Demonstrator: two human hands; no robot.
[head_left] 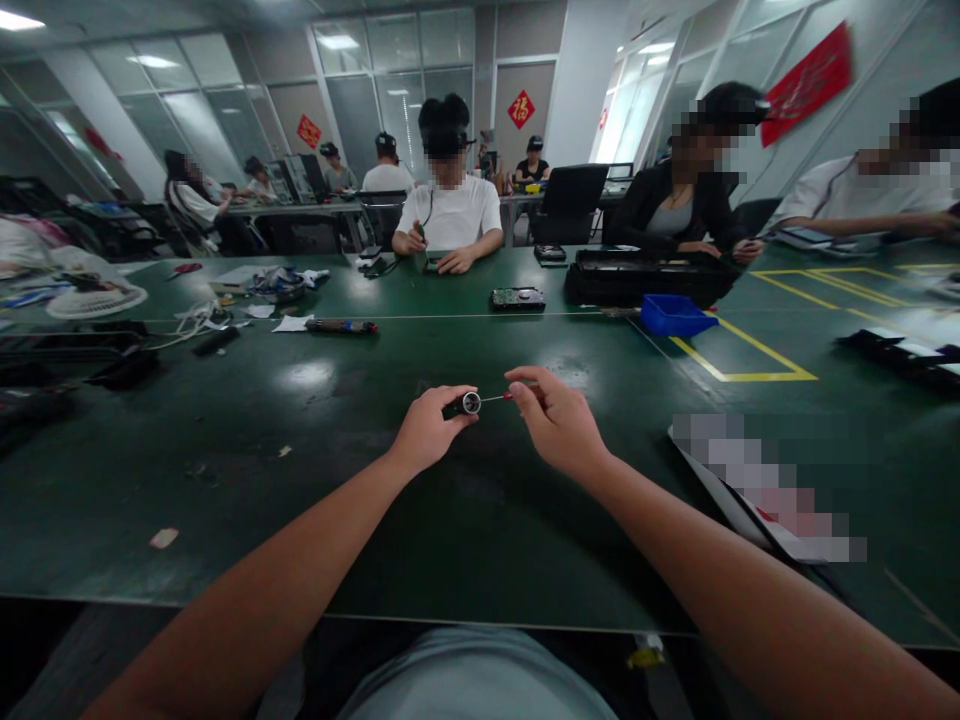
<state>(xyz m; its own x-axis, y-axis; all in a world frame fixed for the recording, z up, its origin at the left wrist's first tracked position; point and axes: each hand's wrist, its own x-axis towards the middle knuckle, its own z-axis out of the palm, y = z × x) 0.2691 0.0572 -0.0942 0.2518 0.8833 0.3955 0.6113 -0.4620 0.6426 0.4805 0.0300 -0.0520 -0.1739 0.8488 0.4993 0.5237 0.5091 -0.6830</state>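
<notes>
The green surface (300, 500) is a smooth mat with a dull sheen that catches lamp glare. The small black part (454, 408) looks matt plastic, ringed in bright metal; the thin tool (495, 398) has a bare metal shaft. Beyond the part, the blue bin (673, 314) is smooth plastic.
</notes>
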